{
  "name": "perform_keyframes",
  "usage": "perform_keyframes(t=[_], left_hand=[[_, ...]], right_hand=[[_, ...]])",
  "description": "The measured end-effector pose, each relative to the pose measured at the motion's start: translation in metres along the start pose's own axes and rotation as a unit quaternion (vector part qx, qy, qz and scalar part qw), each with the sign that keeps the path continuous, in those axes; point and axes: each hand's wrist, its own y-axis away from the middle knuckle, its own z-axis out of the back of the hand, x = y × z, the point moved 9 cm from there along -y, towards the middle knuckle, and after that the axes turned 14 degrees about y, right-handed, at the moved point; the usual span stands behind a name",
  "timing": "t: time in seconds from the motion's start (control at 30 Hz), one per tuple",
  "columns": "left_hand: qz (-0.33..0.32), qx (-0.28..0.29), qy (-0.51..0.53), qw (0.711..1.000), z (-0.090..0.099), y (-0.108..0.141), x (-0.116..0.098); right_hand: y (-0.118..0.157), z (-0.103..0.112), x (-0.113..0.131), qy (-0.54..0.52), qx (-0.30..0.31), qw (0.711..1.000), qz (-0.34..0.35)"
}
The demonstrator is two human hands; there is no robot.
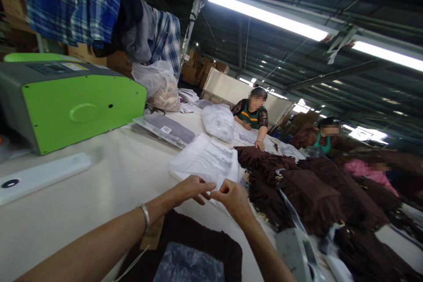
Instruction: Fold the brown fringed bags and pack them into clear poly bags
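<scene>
My left hand [192,188], with a silver bracelet at the wrist, and my right hand [233,198] meet fingertip to fingertip above the table. Both are pinched closed; anything between the fingers is too small or hidden to make out. Below them lies a dark brown fabric item [211,240] with a grey, crumpled-looking patch [190,264] on top. A brown card tag [152,233] with a pale string rests at its left, partly behind my left forearm. Just beyond my fingers is a white plastic bag [206,158] with printed lines.
A green and grey machine [86,110] stands left, near a long white device [46,177]. Fringed brown goods [307,194] pile up at right, behind a grey tape dispenser-like object [294,251]. A co-worker [253,116] reaches onto the pile; other people sit farther right.
</scene>
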Motion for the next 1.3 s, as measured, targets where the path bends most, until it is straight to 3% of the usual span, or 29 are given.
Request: perform_keyframes(t=[0.2, 0.43, 0.5, 0.57, 0.63, 0.73, 0.8, 0.83, 0.9, 1.03, 1.3], left_hand=[[0.009, -0.036, -0.073, 0.997, 0.001, -0.006, 0.006], [0.023, -0.1, -0.226, 0.969, 0.028, 0.002, 0.015], [0.003, -0.089, -0.272, 0.958, 0.02, 0.015, 0.008], [-0.028, -0.053, -0.317, 0.947, -0.002, 0.027, -0.006], [-0.098, -0.017, -0.39, 0.916, -0.031, 0.034, -0.028], [-0.218, -0.023, -0.549, 0.806, -0.058, 0.032, -0.058], [-0.215, -0.056, -0.625, 0.749, -0.052, 0.018, -0.06], [-0.195, -0.068, -0.646, 0.735, -0.044, 0.01, -0.057], [-0.162, -0.082, -0.658, 0.73, -0.027, -0.004, -0.047], [-0.151, -0.09, -0.656, 0.734, -0.01, -0.012, -0.029], [-0.121, -0.117, -0.678, 0.716, 0.034, 0.005, -0.023]], right_hand=[[-0.003, -0.012, -0.004, -0.064, 0.031, 0.997, 0.021], [-0.018, -0.001, -0.038, -0.1, 0.006, 0.995, -0.013], [-0.019, 0.001, -0.041, -0.077, -0.012, 0.997, -0.021], [-0.017, 0.0, -0.037, -0.042, -0.023, 0.999, -0.018], [-0.014, -0.003, -0.027, -0.004, -0.025, 1.0, -0.003], [-0.009, -0.005, -0.007, 0.046, -0.016, 0.998, 0.029], [-0.005, -0.003, 0.003, 0.073, -0.014, 0.996, 0.041], [-0.004, -0.001, 0.006, 0.091, -0.015, 0.995, 0.043], [0.0, -0.002, 0.01, 0.177, -0.007, 0.983, 0.051], [0.008, -0.015, 0.006, 0.36, 0.04, 0.93, 0.059], [0.02, -0.019, -0.026, 0.403, 0.073, 0.911, 0.045]])
